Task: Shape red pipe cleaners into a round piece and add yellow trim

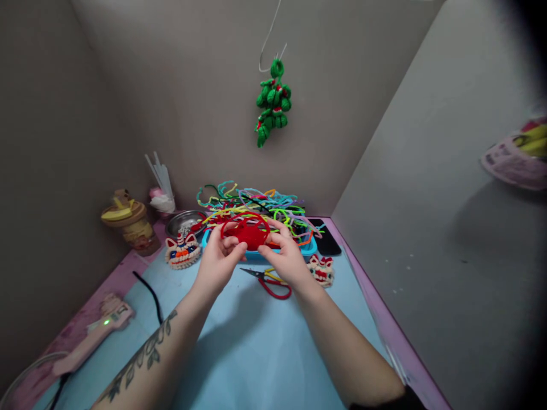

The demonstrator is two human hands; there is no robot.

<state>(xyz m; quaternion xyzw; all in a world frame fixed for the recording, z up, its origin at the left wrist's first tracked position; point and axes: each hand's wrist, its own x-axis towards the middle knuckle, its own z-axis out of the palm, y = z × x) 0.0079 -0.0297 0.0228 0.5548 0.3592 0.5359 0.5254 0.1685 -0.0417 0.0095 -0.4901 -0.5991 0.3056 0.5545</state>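
My left hand (219,257) and my right hand (287,255) are raised together over the light blue mat (256,341). Between them they pinch a red pipe-cleaner piece (249,232), a dense red lump with a thin red loop arching over it. The left fingers grip its left side, the right fingers its right side. Just under the hands lie red-handled scissors (269,281) on the mat. Behind the piece stands a blue tray (311,247) heaped with coloured pipe cleaners (256,202).
Two small lion-face ornaments lie on the mat, one on the left (183,251) and one on the right (321,269). A metal bowl (184,222), a cup (130,223), a pink glue gun (99,330), a black phone (327,238) and a hanging green figure (272,105) surround the spot.
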